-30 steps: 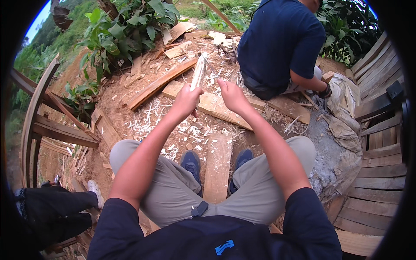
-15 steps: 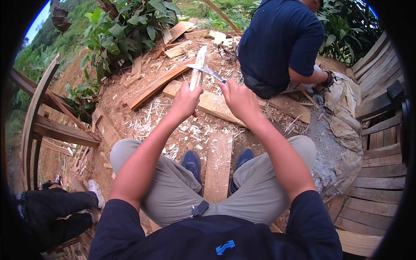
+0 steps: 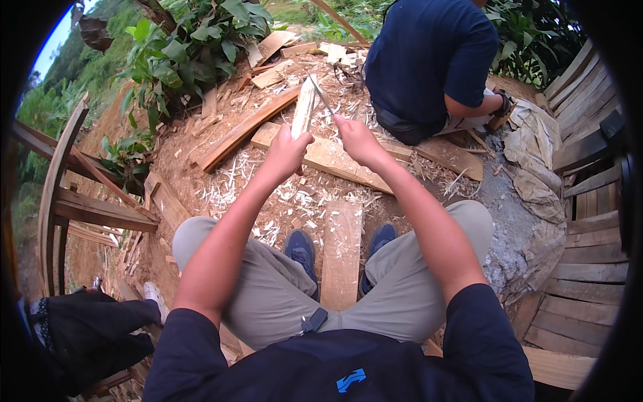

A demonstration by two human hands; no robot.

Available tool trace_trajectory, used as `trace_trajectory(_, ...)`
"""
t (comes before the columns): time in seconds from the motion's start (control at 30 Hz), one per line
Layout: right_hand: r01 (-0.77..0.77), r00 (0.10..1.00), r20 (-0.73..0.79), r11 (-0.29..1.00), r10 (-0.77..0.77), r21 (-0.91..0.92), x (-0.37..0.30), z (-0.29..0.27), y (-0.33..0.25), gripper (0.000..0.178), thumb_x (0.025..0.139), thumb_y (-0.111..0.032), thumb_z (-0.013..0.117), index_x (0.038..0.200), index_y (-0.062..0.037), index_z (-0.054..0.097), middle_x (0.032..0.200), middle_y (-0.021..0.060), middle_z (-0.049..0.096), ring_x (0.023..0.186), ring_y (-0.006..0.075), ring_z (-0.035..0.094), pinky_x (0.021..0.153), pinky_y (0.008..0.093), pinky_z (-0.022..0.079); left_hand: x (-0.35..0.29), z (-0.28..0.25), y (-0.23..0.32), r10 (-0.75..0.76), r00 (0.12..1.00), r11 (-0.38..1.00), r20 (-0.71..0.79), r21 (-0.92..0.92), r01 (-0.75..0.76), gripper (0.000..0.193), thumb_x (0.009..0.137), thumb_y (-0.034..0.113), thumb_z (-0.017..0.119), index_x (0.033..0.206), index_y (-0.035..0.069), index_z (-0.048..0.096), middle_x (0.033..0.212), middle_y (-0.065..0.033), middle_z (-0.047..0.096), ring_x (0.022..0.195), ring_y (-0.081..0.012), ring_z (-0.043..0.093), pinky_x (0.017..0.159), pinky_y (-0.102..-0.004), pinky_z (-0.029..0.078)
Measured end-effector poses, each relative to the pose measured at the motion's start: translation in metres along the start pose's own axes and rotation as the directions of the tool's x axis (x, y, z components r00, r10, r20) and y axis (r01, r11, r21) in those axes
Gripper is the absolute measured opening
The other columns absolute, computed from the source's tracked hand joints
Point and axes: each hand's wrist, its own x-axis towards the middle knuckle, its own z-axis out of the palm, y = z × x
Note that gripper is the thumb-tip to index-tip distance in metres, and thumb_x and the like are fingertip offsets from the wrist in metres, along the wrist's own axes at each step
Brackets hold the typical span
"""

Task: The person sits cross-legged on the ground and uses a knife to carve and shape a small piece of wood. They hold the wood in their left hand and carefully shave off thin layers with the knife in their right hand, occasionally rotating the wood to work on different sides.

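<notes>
My left hand (image 3: 288,155) is closed around the lower part of a pale, whittled wooden stick (image 3: 304,110), which points up and away from me. In my right hand (image 3: 360,142) is the handle of a curved knife (image 3: 325,98), its grip mostly covered by my fingers. The blade slants up to the left, with its tip close to the stick's far end at the right side. Whether blade and wood touch there I cannot tell. Both forearms reach forward over my knees.
Wood shavings (image 3: 268,201) litter the dirt around several planks (image 3: 341,248). Another person (image 3: 429,74) sits at the far right beside a crumpled sack (image 3: 536,167). Someone's dark-trousered legs (image 3: 94,328) are at the lower left. A wooden frame (image 3: 60,194) stands left, a slatted wall (image 3: 583,268) right.
The blade has moved from lying across the stick's middle to beside its far end, and has turned more upright. My left hand still grips the stick.
</notes>
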Motion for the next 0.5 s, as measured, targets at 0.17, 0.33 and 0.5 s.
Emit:
trace_trajectory(0.17, -0.108, 0.983, 0.166, 0.984, 0.084, 0.14, -0.001, -0.014, -0.001, 0.053, 0.106, -0.048, 0.041, 0.09, 0.0006, 0.056, 0.075, 0.0212, 0.064, 0.06, 0.0382, 0.057, 0.068, 0.0474, 0.053, -0.007, 0.005, 0.006, -0.004, 1.0, 1.0, -0.009, -0.004, 0.004, 0.049, 0.089, 0.027, 0.061, 0.117, -0.01, 0.046, 0.08, -0.0145, 0.06, 0.051, -0.0223, 0.062, 0.044, -0.0343, 0.053)
trace_trajectory(0.33, 0.196, 0.947, -0.165, 0.903, -0.276, -0.383, -0.021, -0.007, 0.001, 0.047, 0.107, -0.044, 0.042, 0.098, -0.0005, 0.056, 0.079, 0.0276, 0.067, 0.074, 0.047, 0.067, 0.07, 0.0544, 0.052, -0.009, 0.007, 0.003, 0.003, 1.0, 0.999, -0.021, -0.046, -0.004, 0.045, 0.09, 0.023, 0.058, 0.122, -0.006, 0.045, 0.09, -0.0116, 0.059, 0.055, -0.0185, 0.062, 0.045, -0.0322, 0.053)
trace_trajectory(0.5, 0.191, 0.949, -0.132, 0.857, -0.286, -0.479, -0.046, -0.009, -0.026, 0.044, 0.107, -0.042, 0.043, 0.1, -0.0005, 0.055, 0.081, 0.0283, 0.069, 0.082, 0.0482, 0.069, 0.072, 0.0571, 0.053, -0.012, 0.003, 0.009, 0.003, 1.0, 0.998, -0.023, -0.068, -0.005, 0.047, 0.089, 0.022, 0.059, 0.124, -0.007, 0.044, 0.089, -0.0141, 0.061, 0.054, -0.019, 0.063, 0.044, -0.033, 0.052)
